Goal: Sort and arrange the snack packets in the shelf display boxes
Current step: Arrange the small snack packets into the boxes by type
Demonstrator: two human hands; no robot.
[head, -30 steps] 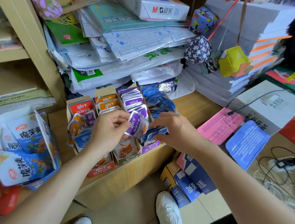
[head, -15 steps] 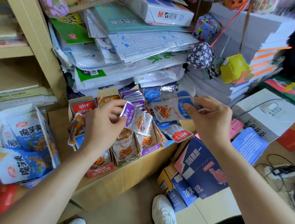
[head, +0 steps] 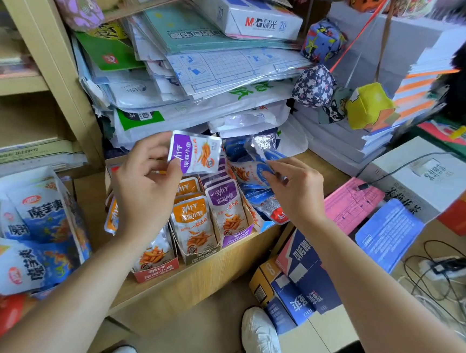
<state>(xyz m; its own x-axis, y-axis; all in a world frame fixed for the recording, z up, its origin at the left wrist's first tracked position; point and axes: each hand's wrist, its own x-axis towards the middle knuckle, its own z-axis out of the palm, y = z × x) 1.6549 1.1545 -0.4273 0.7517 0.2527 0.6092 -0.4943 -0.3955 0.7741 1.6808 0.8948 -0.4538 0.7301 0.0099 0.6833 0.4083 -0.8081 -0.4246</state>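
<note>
Purple packet (head: 197,156) in left hand (head: 143,193), blue packet (head: 250,170) in right hand (head: 295,193), stationery (head: 207,70) behind

Hands, two: left hand (head: 145,194), right hand (head: 295,193). Held packets, two: purple packet (head: 197,156), blue packet (head: 250,172). Boxes with fronts visible, three: red box (head: 155,273), tan box (head: 200,255), purple box (head: 236,237).

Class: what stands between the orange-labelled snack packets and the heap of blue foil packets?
Head view: a row of purple-labelled packets, flanked by the orange-labelled packets and blue foil packets.
</note>
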